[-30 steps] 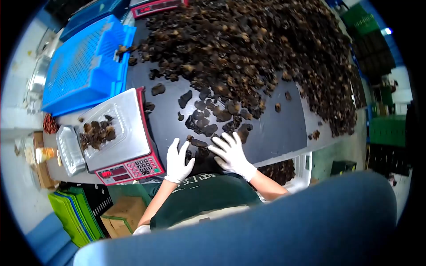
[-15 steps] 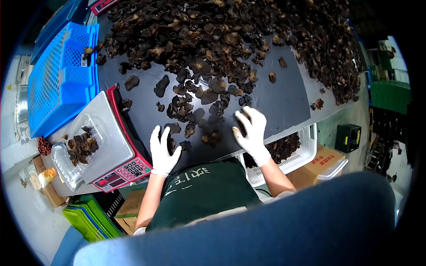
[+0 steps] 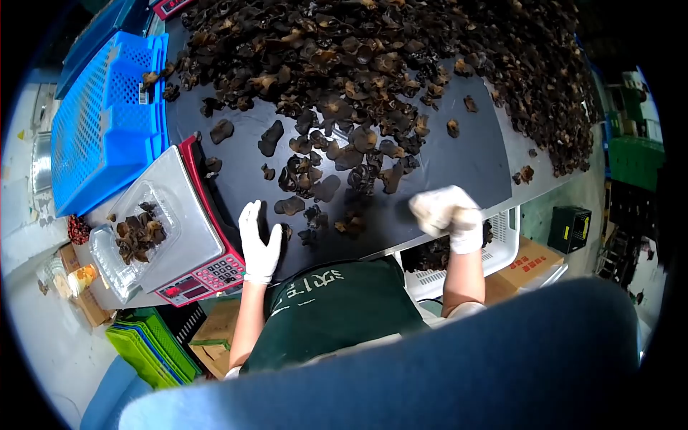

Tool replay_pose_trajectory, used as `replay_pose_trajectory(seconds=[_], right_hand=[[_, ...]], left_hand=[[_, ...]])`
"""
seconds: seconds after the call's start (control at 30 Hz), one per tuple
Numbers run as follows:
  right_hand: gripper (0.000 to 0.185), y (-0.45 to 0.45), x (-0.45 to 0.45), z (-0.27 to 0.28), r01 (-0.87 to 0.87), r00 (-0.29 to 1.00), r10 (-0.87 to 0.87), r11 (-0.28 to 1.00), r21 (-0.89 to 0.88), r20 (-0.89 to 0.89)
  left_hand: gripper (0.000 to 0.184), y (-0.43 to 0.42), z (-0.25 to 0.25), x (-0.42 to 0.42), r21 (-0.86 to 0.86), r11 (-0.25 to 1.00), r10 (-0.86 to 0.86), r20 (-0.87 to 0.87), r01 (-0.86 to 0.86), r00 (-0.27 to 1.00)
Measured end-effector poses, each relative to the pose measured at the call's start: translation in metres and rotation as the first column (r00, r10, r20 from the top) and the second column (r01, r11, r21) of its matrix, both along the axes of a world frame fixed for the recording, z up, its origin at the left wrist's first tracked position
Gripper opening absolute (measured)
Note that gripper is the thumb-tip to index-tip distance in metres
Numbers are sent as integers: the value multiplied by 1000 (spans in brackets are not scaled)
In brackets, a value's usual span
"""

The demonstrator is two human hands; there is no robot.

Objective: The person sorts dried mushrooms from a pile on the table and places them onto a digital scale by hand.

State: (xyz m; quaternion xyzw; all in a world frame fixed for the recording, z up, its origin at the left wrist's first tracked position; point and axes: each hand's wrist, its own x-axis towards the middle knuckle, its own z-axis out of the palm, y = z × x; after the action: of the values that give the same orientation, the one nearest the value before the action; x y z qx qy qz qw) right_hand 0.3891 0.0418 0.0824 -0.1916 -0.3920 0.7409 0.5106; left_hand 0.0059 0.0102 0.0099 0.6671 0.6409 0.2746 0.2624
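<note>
Dark brown wood ear mushrooms lie loose on the dark mat in front of me. At the near edge of the mat, my left hand in a white glove is open, thumb apart from the fingers, beside a small mushroom piece at its thumb. My right hand, also gloved, hovers over the table's near edge with its fingers curled in and somewhat blurred. Whatever it may hold is hidden. Below it, a white basket with mushrooms in it sits partly under the table edge.
A large mushroom heap covers the far side. To the left stands a red-trimmed scale bearing a clear plastic tray of mushrooms. Blue crates are behind it. Cardboard boxes are at the lower right.
My right hand has moved right and slightly down, off the mat towards the table edge, and its spread fingers have curled in. My left hand has stayed nearly in place, its fingers now closer together.
</note>
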Motion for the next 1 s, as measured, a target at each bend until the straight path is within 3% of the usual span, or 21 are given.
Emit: replay_pose_trajectory(seconds=[0.07,0.1,0.13,0.17,0.2,0.23,0.27,0.33,0.4,0.47,0.53,0.6,0.67,0.73,0.8,0.83,0.93,1.0], right_hand=[[45,7,21,-11,-106,858,215,963,249,-466],[44,14,27,-12,-90,869,212,956,278,-447],[40,6,27,-10,63,944,-37,996,69,-327],[35,9,21,-11,237,970,-239,970,-45,-39],[31,13,12,-15,427,882,-390,899,-101,265],[26,19,-5,-19,525,682,-436,851,22,588],[21,23,-23,-24,568,376,-439,805,171,816],[20,22,-41,-42,150,-57,-562,813,563,825],[31,-3,-66,-54,-15,-29,-572,820,572,820],[32,-29,-85,-71,-111,125,-538,827,551,833],[25,-36,-95,-58,-189,116,-528,820,540,841],[21,-25,-97,-58,-138,130,-574,797,588,808],[18,3,-100,-59,-58,201,-630,757,651,750],[19,33,-106,-60,-119,143,-676,714,690,723],[21,59,-122,-75,-144,106,-680,712,687,726],[23,68,-129,-76,-133,84,-756,637,760,649],[26,86,-139,-91,-259,57,-800,566,782,598],[24,91,-132,-87,-168,126,-776,598,784,618]], left_hand=[[46,16,-2,6,68,997,-29,-25,31,999],[33,29,-4,12,148,987,-58,-10,59,998],[29,41,-9,17,195,976,-90,-34,95,995],[29,54,-11,25,221,967,-117,-62,128,991],[29,67,-12,31,248,955,-143,-94,163,985],[30,78,-7,41,292,938,-151,-136,185,979],[30,87,-2,51,335,919,-156,-180,210,971],[26,99,-8,55,323,893,-240,-247,314,939],[21,93,-11,49,232,912,-270,-282,339,921],[10,84,-5,42,218,924,-255,-262,314,931],[10,73,-4,32,240,935,-224,-171,261,959],[12,62,-6,20,266,945,-167,-115,192,979],[12,51,-5,16,197,980,2,31,-8,1000],[17,48,-7,15,-69,978,209,282,-197,936],[21,48,-6,15,-207,945,319,423,-252,848],[21,49,-7,13,-207,944,324,417,-259,849],[23,52,-6,7,-145,953,302,417,-265,858],[22,52,-3,4,-277,902,429,482,-332,764]])
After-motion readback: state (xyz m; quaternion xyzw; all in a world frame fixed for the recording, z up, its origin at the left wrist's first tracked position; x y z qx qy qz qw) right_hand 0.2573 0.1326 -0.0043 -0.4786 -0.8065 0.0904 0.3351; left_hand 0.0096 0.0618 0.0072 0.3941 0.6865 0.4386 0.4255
